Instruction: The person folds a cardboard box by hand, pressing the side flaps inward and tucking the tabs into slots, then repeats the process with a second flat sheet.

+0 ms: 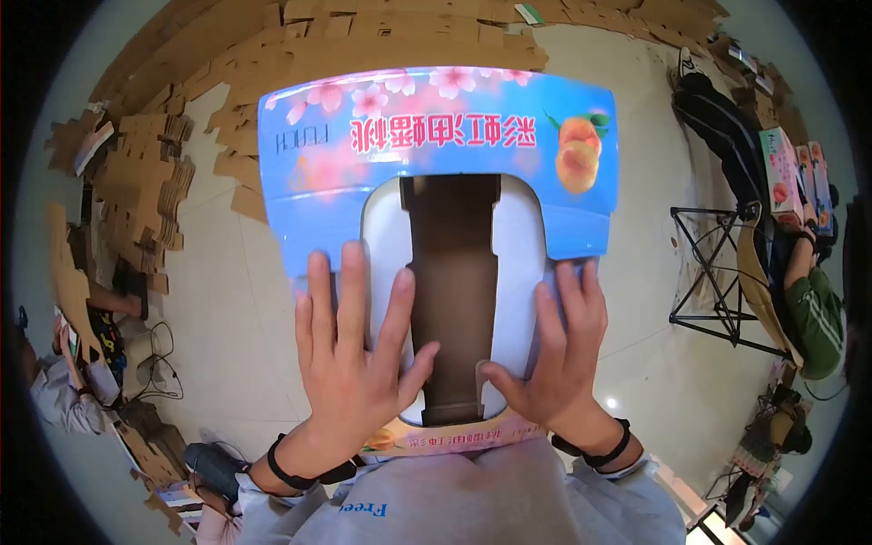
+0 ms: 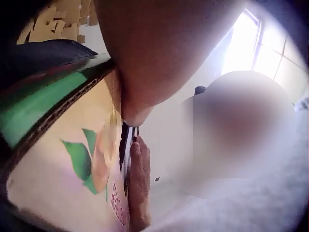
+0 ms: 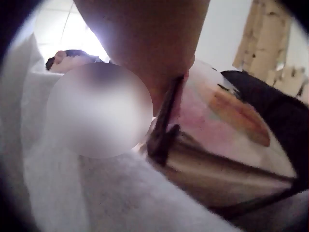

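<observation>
A printed cardboard fruit box (image 1: 436, 123) sits right in front of the body, its blue top covered with pink blossoms, peaches and Chinese characters. A rounded cutout shows white panels (image 1: 520, 245) either side of a brown gap. On the box's left side rests my left hand (image 1: 350, 372), fingers spread and fairly straight, pointing away from me. My right hand (image 1: 563, 363) lies across the right side, fingertips at the blue flap's edge and thumb toward the gap. The left wrist view shows the box's peach-printed side (image 2: 72, 159) close up; the right wrist view shows another printed part (image 3: 227, 116).
Flattened cardboard (image 1: 154, 182) is piled on the floor at the left and far side. A black folding frame (image 1: 727, 272) stands at the right, near a person in a green sleeve (image 1: 817, 318) and more printed boxes (image 1: 781, 173). Another person (image 1: 68, 391) sits at the left.
</observation>
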The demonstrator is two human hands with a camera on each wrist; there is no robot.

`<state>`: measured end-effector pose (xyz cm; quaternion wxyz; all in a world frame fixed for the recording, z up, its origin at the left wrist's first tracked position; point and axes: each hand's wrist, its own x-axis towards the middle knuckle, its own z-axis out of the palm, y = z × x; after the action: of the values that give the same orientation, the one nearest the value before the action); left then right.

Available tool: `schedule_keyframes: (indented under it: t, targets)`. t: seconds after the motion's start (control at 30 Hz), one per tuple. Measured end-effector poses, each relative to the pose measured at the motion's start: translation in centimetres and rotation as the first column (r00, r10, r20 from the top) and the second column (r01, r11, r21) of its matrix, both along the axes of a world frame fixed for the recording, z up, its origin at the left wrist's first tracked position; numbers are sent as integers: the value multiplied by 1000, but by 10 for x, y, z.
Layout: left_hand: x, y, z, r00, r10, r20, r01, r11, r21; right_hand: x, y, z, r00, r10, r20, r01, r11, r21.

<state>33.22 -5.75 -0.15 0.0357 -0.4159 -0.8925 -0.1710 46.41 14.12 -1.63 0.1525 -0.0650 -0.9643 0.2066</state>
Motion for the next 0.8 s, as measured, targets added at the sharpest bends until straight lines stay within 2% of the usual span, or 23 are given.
schedule_keyframes:
  t: [0.1,0.17,0.27,0.3,0.33,0.37,0.4,0.43,0.47,0.5,0.6,0.67,0.73,0.77,0.8]
  targets:
    - [-15,0,-3,999,-17,47,10,988,152,-5,7,-5,995,-25,-93,20,998,-54]
    - [-20,1,1,994,-25,109,-3,968,251,-3,8,-5,995,-37,-95,31,997,-68]
    - [-17,-5,10,993,-13,113,-5,987,161,-1,16,-6,990,-98,-103,83,986,-142]
    - [-15,-15,8,996,0,92,-20,977,214,2,21,-7,986,-124,-108,104,979,-173]
    - [-13,-30,3,997,17,72,-35,963,269,9,25,-17,976,-174,-132,100,894,-437]
    - [-11,-39,-4,998,34,49,-48,945,322,20,29,-34,963,-228,-144,75,741,-668]
    - [-8,-42,-11,982,64,177,-138,882,450,34,32,-44,948,-285,-142,32,530,-847]
    - [-6,-44,-21,950,75,303,-241,795,557,51,45,-46,985,-164,51,122,461,-879]
    - [-4,-45,-33,902,68,426,-353,685,638,62,47,-45,984,-88,156,178,382,-907]
    - [5,-48,-46,796,79,600,-512,617,598,73,49,-45,966,-7,257,246,312,-917]
    - [10,-34,-39,590,66,805,-706,526,474,96,42,-40,951,39,307,305,44,-951]
    - [7,-17,-44,642,36,766,-679,490,547,105,56,-40,957,71,282,287,-88,-954]
    - [5,5,-49,727,-1,687,-600,486,635,127,65,-60,947,39,319,321,-73,-944]
    - [3,16,-47,744,-42,667,-553,522,649,142,71,-75,943,20,332,332,-62,-941]
    - [-1,25,-47,747,-74,660,-533,526,663,158,77,-90,943,-30,332,328,-98,-940]
